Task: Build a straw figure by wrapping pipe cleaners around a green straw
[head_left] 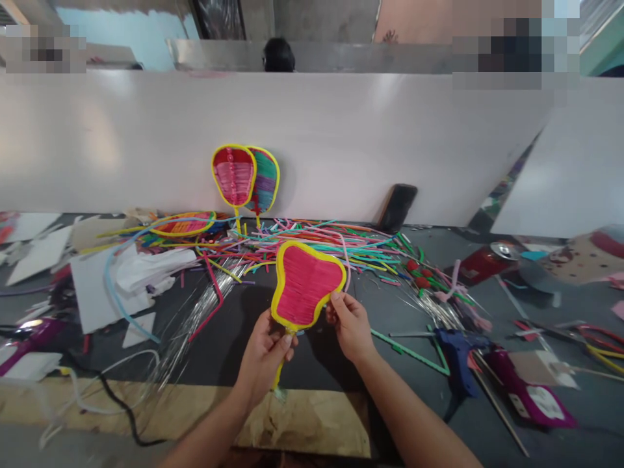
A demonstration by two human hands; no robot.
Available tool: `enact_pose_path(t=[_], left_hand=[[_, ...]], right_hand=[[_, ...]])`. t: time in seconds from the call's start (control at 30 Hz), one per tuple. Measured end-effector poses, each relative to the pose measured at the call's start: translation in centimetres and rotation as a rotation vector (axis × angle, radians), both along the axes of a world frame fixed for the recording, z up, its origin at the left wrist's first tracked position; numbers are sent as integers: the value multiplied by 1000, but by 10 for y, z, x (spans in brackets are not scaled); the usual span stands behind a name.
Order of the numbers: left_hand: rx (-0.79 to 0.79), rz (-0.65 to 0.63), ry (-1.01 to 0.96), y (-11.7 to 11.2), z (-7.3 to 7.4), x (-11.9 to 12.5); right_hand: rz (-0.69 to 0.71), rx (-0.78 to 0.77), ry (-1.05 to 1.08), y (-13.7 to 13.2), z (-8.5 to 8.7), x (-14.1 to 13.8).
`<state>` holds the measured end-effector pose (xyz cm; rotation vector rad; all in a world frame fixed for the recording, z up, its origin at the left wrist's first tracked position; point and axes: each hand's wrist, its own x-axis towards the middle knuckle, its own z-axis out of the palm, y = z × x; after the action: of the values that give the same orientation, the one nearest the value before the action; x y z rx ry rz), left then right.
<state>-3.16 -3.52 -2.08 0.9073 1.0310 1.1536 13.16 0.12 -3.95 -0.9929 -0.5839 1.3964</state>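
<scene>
One pink, yellow-rimmed fan (311,287) is marking the center of my clock face, tilting up above the dark tabletop (221,356), with the left hand (266,354) wrapping its fingers closed round the handle (278,378) at seven o'clock and the right hand (351,324) narrowing to a pinch on the fan's edge at four. Farther out, two more fans (234,182) are standing before the white panel (331,143) at eleven, while a blue glue gun (456,356) is lying at four. Toward three, a red can (483,263) is sitting, its markings looking too blurred for me to read.
</scene>
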Motion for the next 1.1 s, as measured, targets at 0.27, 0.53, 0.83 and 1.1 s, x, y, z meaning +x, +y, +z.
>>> enact_pose_path(t=[0.27,0.53,0.83,1.1], left_hand=[[-40,37,4,-2,1,14],[-111,101,-91,5,13,6],[-283,58,-138,4,29,2],[-410,69,-92,0,38,2]], right_hand=[[-51,54,-156,2,-1,4],[-18,525,-830,-8,-7,4],[-30,1021,-1278,-6,4,13],[97,1155,-1567,-9,14,19]])
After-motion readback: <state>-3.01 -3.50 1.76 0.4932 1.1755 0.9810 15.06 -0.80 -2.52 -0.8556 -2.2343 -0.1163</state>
